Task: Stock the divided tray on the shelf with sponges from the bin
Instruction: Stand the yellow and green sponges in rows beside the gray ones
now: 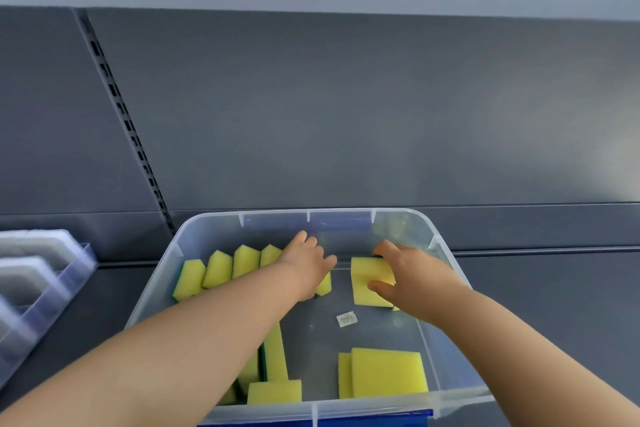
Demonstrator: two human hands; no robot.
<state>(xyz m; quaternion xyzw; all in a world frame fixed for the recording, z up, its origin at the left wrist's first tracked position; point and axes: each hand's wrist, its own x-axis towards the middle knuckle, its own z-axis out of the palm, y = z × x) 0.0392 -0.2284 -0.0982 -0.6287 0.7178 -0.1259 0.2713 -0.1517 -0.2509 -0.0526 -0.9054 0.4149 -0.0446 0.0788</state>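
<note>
A clear plastic bin (446,350) stands on the grey shelf in front of me with several yellow sponges in it. My right hand (412,274) grips a yellow sponge (369,279) at the bin's far right, thumb on its top face and fingers over its far edge. My left hand (308,262) reaches into the bin's far middle, its fingers curled down over another sponge (325,284) at the end of a row of upright sponges (218,269). The clear divided tray (45,284) lies on the shelf at the far left.
More sponges lie flat near the bin's front wall (388,373) and stand on edge under my left forearm (275,354). A small white label (346,319) sits on the bin floor. The grey back panel with a slotted upright (128,125) rises behind.
</note>
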